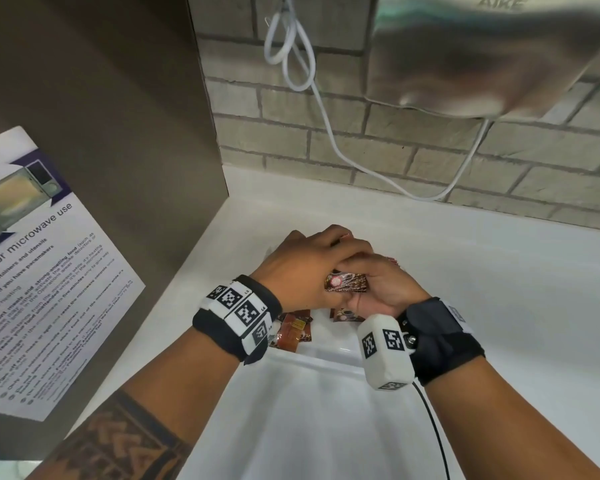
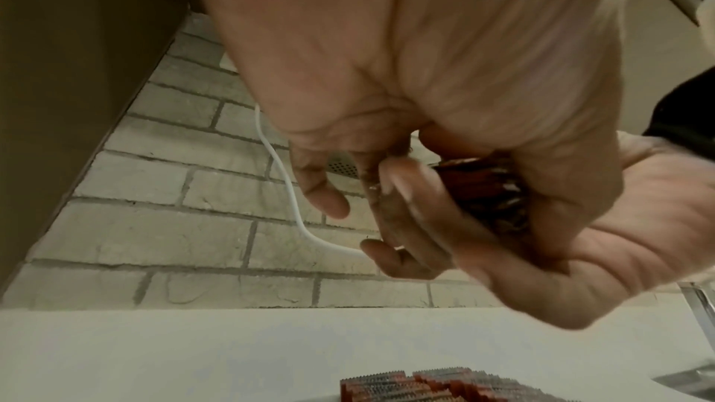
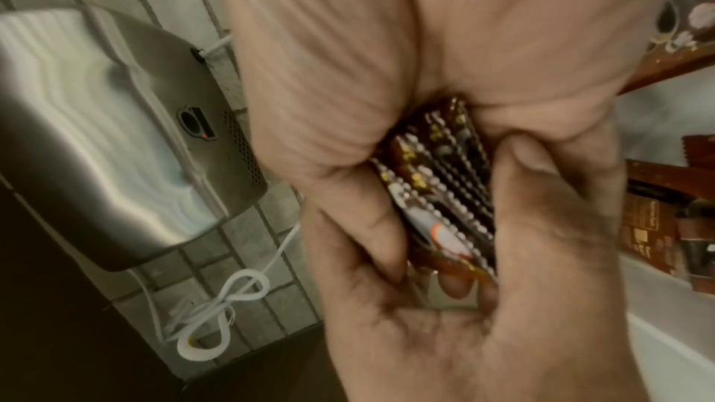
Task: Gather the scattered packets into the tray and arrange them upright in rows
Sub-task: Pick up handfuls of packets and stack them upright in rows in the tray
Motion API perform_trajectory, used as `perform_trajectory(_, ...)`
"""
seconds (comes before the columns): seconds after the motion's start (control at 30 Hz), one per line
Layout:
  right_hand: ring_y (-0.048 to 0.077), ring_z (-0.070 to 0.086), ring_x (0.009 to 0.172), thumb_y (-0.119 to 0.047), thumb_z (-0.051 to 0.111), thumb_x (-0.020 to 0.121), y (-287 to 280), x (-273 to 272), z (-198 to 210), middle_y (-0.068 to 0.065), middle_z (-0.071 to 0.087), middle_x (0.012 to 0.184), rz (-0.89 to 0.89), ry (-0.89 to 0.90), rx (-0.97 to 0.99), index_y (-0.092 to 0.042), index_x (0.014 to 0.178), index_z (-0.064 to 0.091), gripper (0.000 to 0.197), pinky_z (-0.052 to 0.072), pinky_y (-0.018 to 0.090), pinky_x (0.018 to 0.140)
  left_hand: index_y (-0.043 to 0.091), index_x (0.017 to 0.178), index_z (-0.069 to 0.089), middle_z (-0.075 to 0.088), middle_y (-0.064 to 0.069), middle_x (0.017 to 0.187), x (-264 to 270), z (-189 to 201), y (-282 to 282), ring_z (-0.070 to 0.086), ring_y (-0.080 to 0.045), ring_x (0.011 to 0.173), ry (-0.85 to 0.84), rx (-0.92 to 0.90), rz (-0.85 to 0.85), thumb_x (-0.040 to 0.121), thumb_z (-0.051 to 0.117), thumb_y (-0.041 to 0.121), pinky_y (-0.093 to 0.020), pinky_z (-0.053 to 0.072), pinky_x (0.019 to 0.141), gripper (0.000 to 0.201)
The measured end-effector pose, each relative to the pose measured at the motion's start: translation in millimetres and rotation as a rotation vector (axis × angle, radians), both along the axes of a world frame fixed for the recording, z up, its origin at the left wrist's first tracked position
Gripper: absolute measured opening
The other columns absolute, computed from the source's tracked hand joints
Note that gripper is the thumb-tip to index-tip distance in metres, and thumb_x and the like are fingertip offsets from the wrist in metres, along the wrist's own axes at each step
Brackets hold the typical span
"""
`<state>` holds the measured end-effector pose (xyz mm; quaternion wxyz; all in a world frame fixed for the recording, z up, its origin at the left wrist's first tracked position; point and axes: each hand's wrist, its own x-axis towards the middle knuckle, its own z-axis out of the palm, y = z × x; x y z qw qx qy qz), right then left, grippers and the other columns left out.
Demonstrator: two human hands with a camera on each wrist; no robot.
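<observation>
— Where do things lie, largest first?
— The white tray point(image 1: 326, 403) fills the lower middle of the head view, with loose brown packets point(image 1: 293, 329) at its far end, under the wrists.
— And the hands?
— Just above the middle, the left hand point(image 1: 305, 268) and right hand point(image 1: 385, 289) meet, both curled round one stack of packets point(image 1: 346, 283) squeezed between them. The right wrist view shows the stack's toothed edges point(image 3: 441, 191) pressed between palm and fingers.
</observation>
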<state>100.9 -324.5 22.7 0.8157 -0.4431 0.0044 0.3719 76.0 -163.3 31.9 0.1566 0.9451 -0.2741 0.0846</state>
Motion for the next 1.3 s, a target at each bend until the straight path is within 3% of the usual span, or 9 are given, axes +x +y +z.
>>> perform_trajectory(0.2, 0.022, 0.069, 0.106, -0.014, 0.071, 0.087, -2.5, 0.1, 1.4, 0.009, 0.074, 0.106, -0.057, -0.271, -0.433, -0.010, 0.107, 0.068, 0.020, 0.058, 0.041, 0.084, 0.030, 0.137, 0.051, 0.048, 0.004, 0.122, 9.2, -2.9, 6.8, 0.054, -0.019, 0.103, 0.088, -0.007, 0.024, 0.073, 0.074, 0.028, -0.042, 0.055, 0.073, 0.068)
perform_trajectory(0.3, 0.019, 0.073, 0.094, -0.016, 0.077, 0.085, -4.7, -0.9, 7.7, 0.007, 0.077, 0.097, -0.118, -0.484, -0.600, -0.010, 0.101, 0.072, 0.018, 0.054, 0.030, 0.080, 0.030, 0.141, 0.047, 0.046, 0.003, 0.128, 12.0, -4.5, 9.1, 0.052, -0.019, 0.109, 0.096, -0.042, 0.042, 0.073, 0.077, 0.023, -0.041, 0.056, 0.080, 0.075)
perform_trajectory(0.47, 0.012, 0.069, 0.084, -0.010, 0.072, 0.088, -12.6, -2.8, 14.9, 0.001, 0.076, 0.094, -0.157, -0.390, -0.502, -0.011, 0.105, 0.070, 0.017, 0.049, 0.022, 0.069, 0.044, 0.153, 0.019, 0.033, 0.009, 0.145, 13.5, 11.1, 3.9, 0.048, -0.004, 0.122, 0.414, -0.774, 0.188, 0.066, 0.095, 0.033, -0.019, 0.050, 0.094, 0.116)
perform_trajectory(0.63, 0.012, 0.068, 0.090, -0.012, 0.068, 0.091, -7.1, -10.6, 21.0, -0.002, 0.075, 0.096, -0.147, -0.328, -0.379, -0.013, 0.110, 0.069, 0.018, 0.048, 0.025, 0.075, 0.032, 0.148, 0.043, 0.054, -0.012, 0.143, 12.7, 11.2, -4.2, 0.058, -0.033, 0.128, 0.957, -1.420, 0.160, 0.081, 0.077, 0.015, -0.056, 0.050, 0.103, 0.077)
perform_trajectory(0.77, 0.023, 0.069, 0.109, -0.008, 0.066, 0.093, -6.6, -17.3, 22.6, 0.012, 0.073, 0.113, -0.162, -0.441, -0.382, -0.005, 0.122, 0.064, 0.028, 0.058, 0.034, 0.086, 0.016, 0.144, 0.053, 0.053, -0.017, 0.146, 11.6, 8.1, -12.9, 0.059, -0.034, 0.127, 0.986, -1.442, 0.002, 0.098, 0.059, 0.005, -0.053, 0.056, 0.092, 0.047)
perform_trajectory(0.87, 0.001, 0.064, 0.102, -0.020, 0.071, 0.092, -18.6, -11.9, 35.0, -0.003, 0.064, 0.119, -0.212, -0.629, -0.711, -0.018, 0.130, 0.057, 0.041, 0.051, 0.015, 0.075, 0.008, 0.140, 0.053, 0.061, -0.023, 0.135, 11.7, 10.2, -10.2, 0.064, -0.035, 0.114, 0.959, -1.412, 0.049, 0.101, 0.054, 0.003, -0.046, 0.059, 0.087, 0.039)
perform_trajectory(0.93, 0.007, 0.058, 0.104, -0.028, 0.070, 0.091, -26.8, -3.9, 45.4, -0.008, 0.056, 0.122, -0.272, -0.793, -0.897, -0.030, 0.128, 0.057, 0.039, 0.044, 0.013, 0.073, 0.009, 0.135, 0.056, 0.067, -0.019, 0.117, 11.4, 10.1, -6.9, 0.067, -0.028, 0.104, 0.925, -1.354, 0.068, 0.100, 0.058, 0.004, -0.043, 0.061, 0.083, 0.036)
perform_trajectory(1.17, -0.003, 0.061, 0.066, -0.016, 0.079, 0.082, -26.4, 14.8, 65.0, -0.009, 0.071, 0.083, -0.116, -1.038, -0.887, -0.021, 0.089, 0.075, 0.008, 0.045, 0.007, 0.068, 0.013, 0.115, 0.060, 0.067, -0.005, 0.095, 12.0, 8.8, -6.7, 0.068, -0.023, 0.090, 0.808, -1.167, 0.066, 0.085, 0.076, -0.002, -0.043, 0.062, 0.073, 0.037)
perform_trajectory(1.3, 0.001, 0.065, 0.070, -0.017, 0.079, 0.083, -29.6, 20.2, 65.3, -0.006, 0.074, 0.081, -0.079, -1.020, -0.874, -0.018, 0.087, 0.075, 0.005, 0.050, 0.012, 0.074, 0.014, 0.116, 0.062, 0.069, -0.006, 0.093, 11.6, 9.4, -3.9, 0.070, -0.019, 0.083, 0.749, -1.105, 0.083, 0.080, 0.078, -0.009, -0.040, 0.062, 0.070, 0.046)
